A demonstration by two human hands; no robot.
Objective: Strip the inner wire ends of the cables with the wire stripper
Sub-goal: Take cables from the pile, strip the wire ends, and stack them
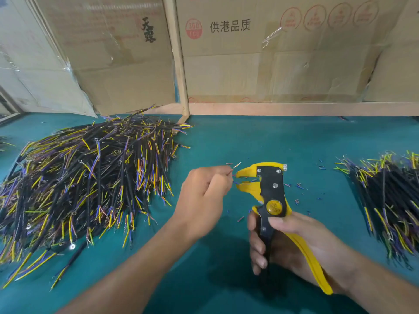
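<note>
Large cable pile [86, 184] on desk [260, 141], left. Smaller cable pile [390, 198] far right. Wire stripper [269, 200] between piles, right of left hand [204, 193]. Cardboard boxes [283, 48] behind desk.

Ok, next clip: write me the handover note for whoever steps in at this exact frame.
Left hand: pinches a cable's inner wire ends, held at the stripper's mouth.
Right hand: grips the handles of the yellow wire stripper, head pointing left, mouth open.
Big cable pile lies left on the green mat, smaller pile right; insulation offcuts scattered around the stripper.
Which pile is finished I cannot tell.
Left: strip the held ends, then the remaining cables.
</note>
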